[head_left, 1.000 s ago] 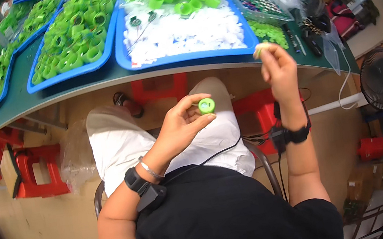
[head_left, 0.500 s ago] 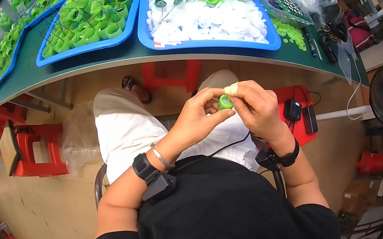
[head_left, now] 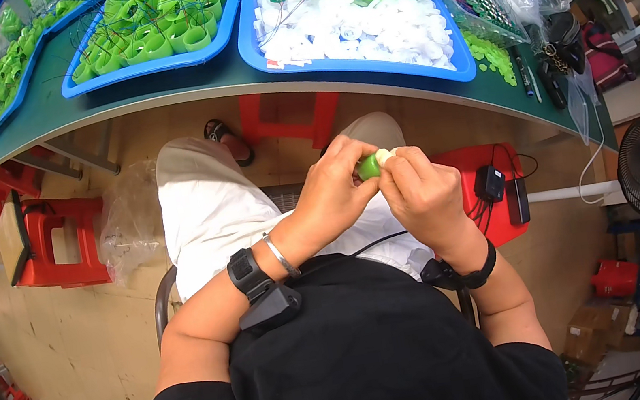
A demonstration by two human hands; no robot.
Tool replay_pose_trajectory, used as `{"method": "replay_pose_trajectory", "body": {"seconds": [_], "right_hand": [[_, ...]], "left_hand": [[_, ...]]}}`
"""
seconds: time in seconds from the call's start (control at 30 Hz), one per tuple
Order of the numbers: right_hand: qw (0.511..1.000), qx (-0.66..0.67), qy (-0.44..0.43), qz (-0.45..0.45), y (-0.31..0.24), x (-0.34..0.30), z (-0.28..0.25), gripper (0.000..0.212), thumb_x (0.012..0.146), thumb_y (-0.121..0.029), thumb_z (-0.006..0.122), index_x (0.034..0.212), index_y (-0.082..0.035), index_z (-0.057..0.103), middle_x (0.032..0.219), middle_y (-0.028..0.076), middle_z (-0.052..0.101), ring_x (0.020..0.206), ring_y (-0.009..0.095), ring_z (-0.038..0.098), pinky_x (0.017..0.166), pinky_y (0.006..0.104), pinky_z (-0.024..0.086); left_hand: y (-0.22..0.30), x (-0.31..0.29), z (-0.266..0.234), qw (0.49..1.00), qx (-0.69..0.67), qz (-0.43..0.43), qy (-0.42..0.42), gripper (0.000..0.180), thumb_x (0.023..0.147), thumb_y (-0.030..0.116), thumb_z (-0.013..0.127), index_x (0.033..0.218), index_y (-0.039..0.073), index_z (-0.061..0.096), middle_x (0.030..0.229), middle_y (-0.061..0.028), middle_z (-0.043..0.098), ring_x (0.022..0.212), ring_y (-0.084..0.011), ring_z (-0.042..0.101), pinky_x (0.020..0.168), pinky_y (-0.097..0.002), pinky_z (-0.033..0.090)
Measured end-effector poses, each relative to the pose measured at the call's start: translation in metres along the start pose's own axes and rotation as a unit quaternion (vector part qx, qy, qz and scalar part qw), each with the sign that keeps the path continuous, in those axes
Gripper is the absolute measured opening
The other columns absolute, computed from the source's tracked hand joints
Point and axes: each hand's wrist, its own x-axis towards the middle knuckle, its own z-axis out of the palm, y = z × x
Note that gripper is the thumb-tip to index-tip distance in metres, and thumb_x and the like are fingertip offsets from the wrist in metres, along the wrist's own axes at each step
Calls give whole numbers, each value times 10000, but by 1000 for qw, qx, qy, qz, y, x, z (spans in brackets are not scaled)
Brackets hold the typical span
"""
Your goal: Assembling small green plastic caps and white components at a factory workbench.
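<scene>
Head view, left hand (head_left: 334, 186): narrow, thumb and fingers curled around a small green cup (head_left: 367, 167).
Right hand (head_left: 425, 193): narrow, in a pinch at the cup's right end; a pale bit (head_left: 384, 156) shows at its fingertips, but whether this is a finger cover or a loose piece, I cannot tell.
Just changed: a second ago the right hand was well apart, out by the near edge of the worktop (head_left: 213, 80), and the cup's mouth faced up; now both hands meet at the cup.
What it means: judging by this, the reach is over and two-handed work at the cup's end is in hand.
Cup's direction: its short long axis runs roughly left to right, slightly tilted; the mouth seems turned right, toward the pinch, while the left end is hidden by fingers.
Cup's place: between the hands, above the white trousers (head_left: 204, 192), on the near side of the worktop.
Right blue tray (head_left: 249, 46): far of the hands, with white pieces (head_left: 362, 34) heaped inside.
Left blue tray (head_left: 147, 73): just beside it, filled with green cups (head_left: 158, 38) and thin wires.
Flat green pieces (head_left: 492, 57): loose on the worktop, right of the trays.
</scene>
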Motion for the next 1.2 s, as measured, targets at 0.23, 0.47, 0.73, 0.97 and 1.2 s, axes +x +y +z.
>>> {"method": "replay_pose_trajectory", "body": {"seconds": [0.23, 0.47, 0.73, 0.97, 1.2], "right_hand": [[1000, 4, 1, 3, 1, 1, 2, 138, 752, 0, 670, 733, -31, 536, 752, 80, 557, 461, 200, 548, 419, 304, 446], [990, 117, -39, 68, 1, -1, -9, 71, 775, -6, 683, 819, -19, 629, 861, 92, 637, 535, 247, 615, 458, 305, 487], [852, 421, -82, 301, 14, -7, -11, 126, 812, -44, 730, 929, -6, 706, 869, 36, 615, 663, 68, 574, 571, 208, 463], [835, 424, -156, 314, 21, 3, -24, 153, 819, -26, 713, 972, -38, 719, 838, 21, 594, 646, 71, 533, 582, 218, 424], [911, 330, -186, 162, 24, 7, -29, 119, 831, -14, 675, 949, -24, 668, 815, 78, 593, 659, 197, 586, 598, 305, 469]], "left_hand": [[1, 1, -6, 1000, 22, 5, -16, 237, 787, 64, 708, 974, -3, 578, 943, -138, 569, 769, -299, 619, 650, -365, 519], [-2, 1, -6, 1000, 20, 12, 1, 276, 756, 32, 752, 984, -5, 600, 867, -72, 541, 697, -150, 550, 632, -268, 481], [2, 0, -10, 999, 18, 30, -26, 307, 765, 70, 771, 1012, 0, 603, 896, -75, 546, 743, -162, 570, 645, -275, 495], [4, 1, -11, 998, -13, 47, -46, 312, 760, 67, 776, 1019, 6, 613, 904, -73, 547, 768, -163, 571, 654, -281, 494], [-1, -2, -9, 997, -17, 44, -61, 320, 753, 74, 785, 1024, 13, 625, 891, -68, 545, 757, -161, 560, 662, -280, 481]]}}
